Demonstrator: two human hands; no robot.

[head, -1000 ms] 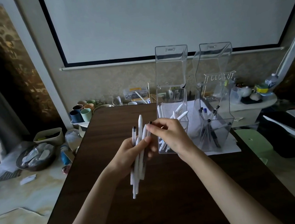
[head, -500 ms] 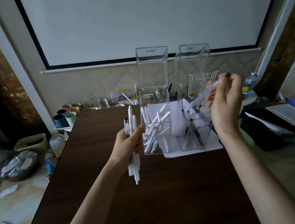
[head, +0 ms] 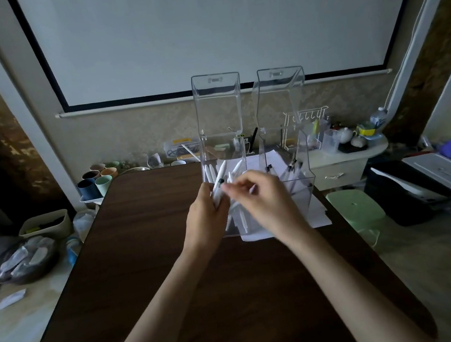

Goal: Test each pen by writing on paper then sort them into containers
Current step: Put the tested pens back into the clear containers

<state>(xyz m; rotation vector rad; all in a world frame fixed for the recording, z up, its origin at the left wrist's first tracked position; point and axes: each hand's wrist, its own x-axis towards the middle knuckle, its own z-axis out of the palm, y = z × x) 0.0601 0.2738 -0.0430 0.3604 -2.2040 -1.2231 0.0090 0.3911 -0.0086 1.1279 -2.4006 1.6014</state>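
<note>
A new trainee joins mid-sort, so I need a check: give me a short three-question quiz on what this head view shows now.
1. True or false: the left hand grips a bundle of white plastic pens.
2. The left clear acrylic container holds: A) white pens, B) scissors, C) coins.
3. What lies under both containers on the dark brown wooden table?
Key: 1 true; 2 A; 3 white paper sheets.

White pen bundle [head: 218, 189] upright in left hand [head: 206, 218] — left container [head: 223, 148], right container [head: 305, 178] on paper [head: 319, 217] — lids up, both part-filled.
</note>
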